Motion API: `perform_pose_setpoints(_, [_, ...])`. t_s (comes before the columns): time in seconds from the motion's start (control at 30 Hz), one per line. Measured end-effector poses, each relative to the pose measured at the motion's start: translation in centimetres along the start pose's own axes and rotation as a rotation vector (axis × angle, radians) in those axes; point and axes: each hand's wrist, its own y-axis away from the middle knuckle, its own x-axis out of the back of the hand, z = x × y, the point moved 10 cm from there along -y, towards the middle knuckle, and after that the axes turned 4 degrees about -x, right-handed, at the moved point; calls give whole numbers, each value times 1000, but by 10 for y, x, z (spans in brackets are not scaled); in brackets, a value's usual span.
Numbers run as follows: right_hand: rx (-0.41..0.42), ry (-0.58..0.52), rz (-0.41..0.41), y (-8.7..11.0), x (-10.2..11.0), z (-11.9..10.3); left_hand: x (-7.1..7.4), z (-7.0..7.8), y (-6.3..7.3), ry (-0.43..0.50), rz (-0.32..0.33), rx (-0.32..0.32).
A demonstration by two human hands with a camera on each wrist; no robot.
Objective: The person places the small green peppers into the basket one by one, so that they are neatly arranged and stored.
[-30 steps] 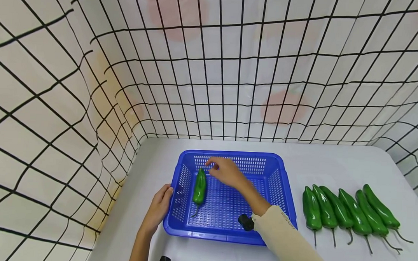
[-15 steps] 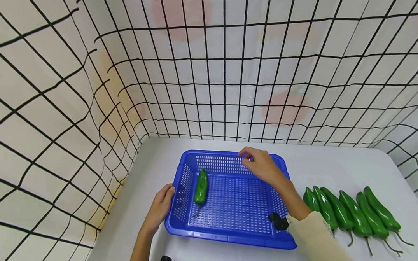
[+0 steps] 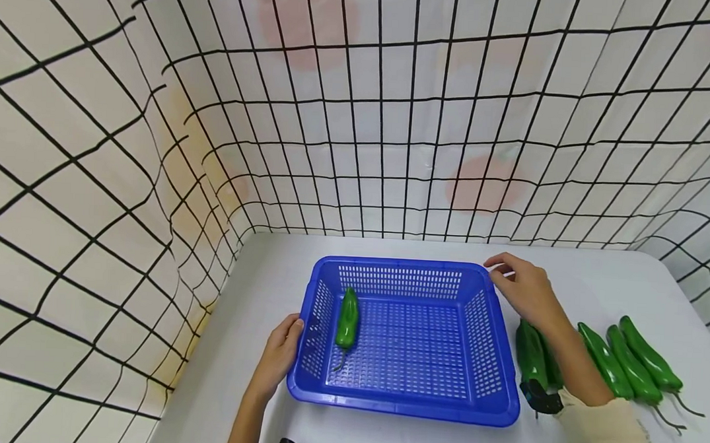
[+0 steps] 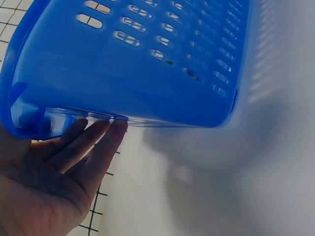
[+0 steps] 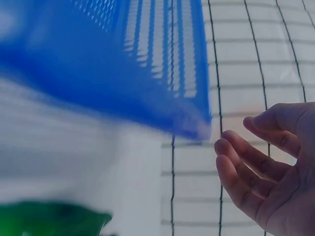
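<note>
My left hand (image 3: pixel 281 347) grips the left side of the blue plastic basket (image 3: pixel 403 412). In the left wrist view the fingers (image 4: pixel 106 145) bear on the basket's outer wall, below the rim. One green pepper (image 3: pixel 347 320) lies in the left part of the basket, its stem toward me. Just outside the back right corner of the basket is my right hand (image 3: pixel 527 288), holding nothing, its fingers loosely bent. Below that hand, two green peppers (image 3: pixel 529 354) show partly, covered by the right forearm and wrist camera.
Three more green peppers (image 3: pixel 603 360) lie side by side to the right of the forearm on the white table (image 3: pixel 393 441). Black wire grid (image 3: pixel 388 143) over white sheeting encloses the back and sides.
My right hand has moved from above the pepper in the basket rightward, past the right rim. The basket and left hand have shifted slightly right; the pepper stays inside.
</note>
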Motion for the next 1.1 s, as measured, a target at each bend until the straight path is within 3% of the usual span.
perform_pose_setpoints(0.27, [-30,87,30,17,13,45,-5,-2,2,6,-15,-5])
perform_pose_setpoints(0.53, [-76,175,-102,32,-3,78,-10,-1,4,2,-23,-9])
perform_pose_setpoints(0.87, [-96,222,-146,43,-17,94,-17,3,5,-22,-39,-16])
perform_pose_setpoints(1.0, [-114,226,-157,44,-19,96,-18,15,8,-21,-42,-4])
perform_pose_setpoints(1.1, [-124,226,-172,46,-20,98,-19,15,9,-33,-36,-14])
